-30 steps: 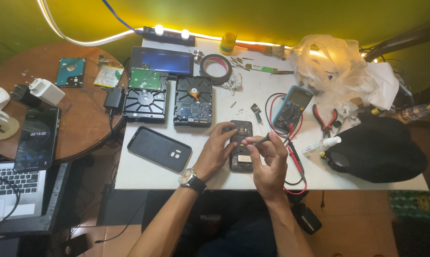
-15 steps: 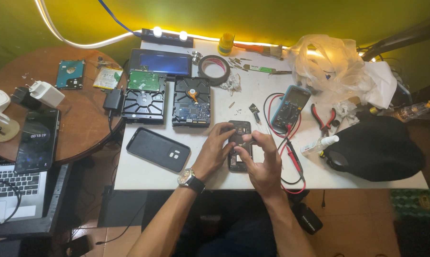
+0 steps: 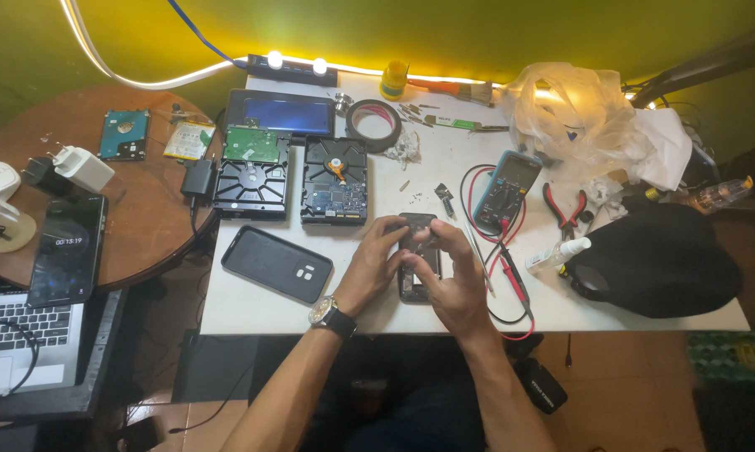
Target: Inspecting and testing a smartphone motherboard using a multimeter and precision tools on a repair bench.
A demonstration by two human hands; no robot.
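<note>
Head view shows the left hand (image 3: 376, 266) and right hand (image 3: 451, 280) both clamped on the opened phone (image 3: 417, 255), likely light, stiff, fragile, best gripped by its edges.

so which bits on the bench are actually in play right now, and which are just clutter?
In play:
left hand
right hand
small dark opened phone under both hands

Lying about:
black phone case
two black hard drives
grey multimeter with red leads
red-handled pliers
black tape roll
</note>
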